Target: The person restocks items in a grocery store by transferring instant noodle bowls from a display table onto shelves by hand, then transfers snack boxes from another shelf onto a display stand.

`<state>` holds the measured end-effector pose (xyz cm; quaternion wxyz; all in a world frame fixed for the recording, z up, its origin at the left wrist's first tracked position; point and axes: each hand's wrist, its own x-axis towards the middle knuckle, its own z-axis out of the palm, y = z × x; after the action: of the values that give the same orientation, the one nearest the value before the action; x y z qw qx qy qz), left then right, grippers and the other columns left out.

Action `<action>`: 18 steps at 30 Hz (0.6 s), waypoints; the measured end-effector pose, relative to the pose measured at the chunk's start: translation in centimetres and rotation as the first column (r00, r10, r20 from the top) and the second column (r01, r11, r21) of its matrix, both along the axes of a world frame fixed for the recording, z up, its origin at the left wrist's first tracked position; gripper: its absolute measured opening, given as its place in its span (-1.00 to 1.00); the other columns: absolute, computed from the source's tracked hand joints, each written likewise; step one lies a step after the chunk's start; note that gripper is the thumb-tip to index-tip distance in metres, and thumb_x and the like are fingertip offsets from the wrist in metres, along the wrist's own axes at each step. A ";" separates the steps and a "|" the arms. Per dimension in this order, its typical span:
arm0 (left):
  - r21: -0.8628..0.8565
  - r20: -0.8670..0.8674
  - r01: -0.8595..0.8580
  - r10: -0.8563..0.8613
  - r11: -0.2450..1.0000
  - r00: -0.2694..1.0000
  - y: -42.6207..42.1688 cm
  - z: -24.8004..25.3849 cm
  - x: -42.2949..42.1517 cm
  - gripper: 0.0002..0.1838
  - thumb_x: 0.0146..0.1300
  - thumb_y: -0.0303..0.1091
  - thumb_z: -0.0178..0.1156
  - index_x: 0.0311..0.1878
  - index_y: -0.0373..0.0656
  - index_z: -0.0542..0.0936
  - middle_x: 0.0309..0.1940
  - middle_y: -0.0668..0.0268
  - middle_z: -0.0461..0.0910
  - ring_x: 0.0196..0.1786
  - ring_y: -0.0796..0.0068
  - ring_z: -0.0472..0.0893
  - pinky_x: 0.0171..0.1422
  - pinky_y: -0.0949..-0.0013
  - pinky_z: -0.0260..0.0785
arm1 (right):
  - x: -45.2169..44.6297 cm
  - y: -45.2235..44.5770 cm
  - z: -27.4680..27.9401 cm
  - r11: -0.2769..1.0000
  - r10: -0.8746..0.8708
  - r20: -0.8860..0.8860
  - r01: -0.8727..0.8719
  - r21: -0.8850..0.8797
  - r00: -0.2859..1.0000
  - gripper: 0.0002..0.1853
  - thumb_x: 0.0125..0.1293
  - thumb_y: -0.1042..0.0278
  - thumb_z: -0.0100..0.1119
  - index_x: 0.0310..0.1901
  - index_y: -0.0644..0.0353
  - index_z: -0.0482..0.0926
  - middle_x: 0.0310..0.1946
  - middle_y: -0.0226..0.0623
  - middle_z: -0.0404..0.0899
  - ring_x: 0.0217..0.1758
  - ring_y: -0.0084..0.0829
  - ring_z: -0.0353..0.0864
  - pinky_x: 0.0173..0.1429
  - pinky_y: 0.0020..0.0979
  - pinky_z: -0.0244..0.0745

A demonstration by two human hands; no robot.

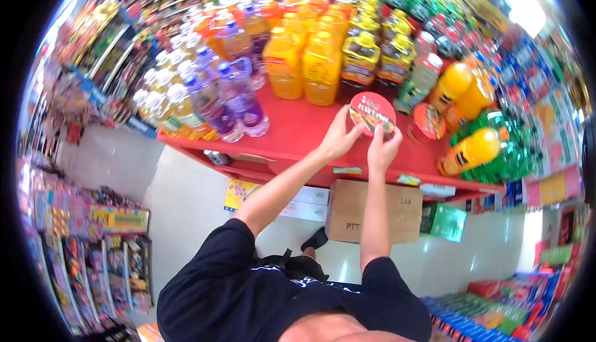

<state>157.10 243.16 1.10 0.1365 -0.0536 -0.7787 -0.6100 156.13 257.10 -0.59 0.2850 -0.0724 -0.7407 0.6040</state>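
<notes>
Both hands hold a round instant noodle cup over the red display table, its red lid with a food picture turned up toward me. My left hand grips its left side, with the thumb near the lower rim. My right hand closes on the lower right edge. The cup's underside is hidden by the lid and my fingers. A similar cup with a red lid stands on the table just right of my right hand. Behind the held cup are bottles of dark drink with yellow caps.
Jugs of orange drink and purple bottles crowd the red table. An orange bottle and green bottles are at the right. Below the table edge sit a cardboard box and a green box. Shelves line the left.
</notes>
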 end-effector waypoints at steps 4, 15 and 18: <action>0.142 -0.253 -0.008 0.045 0.990 0.966 -8.6 4.2 10.5 -0.11 0.39 -0.27 0.32 0.60 -0.36 0.04 0.49 -0.09 0.27 0.56 0.11 0.31 0.64 0.11 0.13 | 10.0 -10.8 6.5 0.958 0.150 -0.124 -0.175 -0.226 0.981 -0.53 0.50 0.36 0.25 0.28 0.36 0.30 0.14 -0.09 0.50 0.12 -0.37 0.58 0.22 -0.28 0.54; 0.248 -0.552 -0.344 0.424 0.906 0.718 -35.7 8.2 37.1 0.08 0.40 0.15 0.19 0.57 -0.47 -0.16 0.53 -0.23 -0.05 0.58 -0.16 0.12 0.64 -0.09 0.05 | 35.6 -41.7 13.7 0.740 0.474 -0.368 -0.588 -0.327 0.800 -0.47 0.39 0.38 0.12 0.32 0.29 0.20 0.22 -0.07 0.37 0.25 -0.34 0.44 0.36 -0.24 0.42; 0.389 -0.568 -0.395 0.554 0.832 0.608 -41.1 8.4 42.8 0.05 0.35 0.11 0.20 0.60 -0.33 -0.15 0.53 -0.22 -0.05 0.53 -0.21 0.22 0.58 -0.14 0.19 | 40.9 -48.5 14.9 0.616 0.642 -0.430 -0.761 -0.203 0.635 -0.40 0.34 0.38 0.08 0.37 0.28 0.16 0.28 -0.02 0.33 0.31 -0.29 0.39 0.44 -0.14 0.33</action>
<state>199.92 202.09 9.52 0.5652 -0.0400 -0.5901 -0.5751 197.02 208.59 14.30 0.1173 0.2729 -0.5259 0.7970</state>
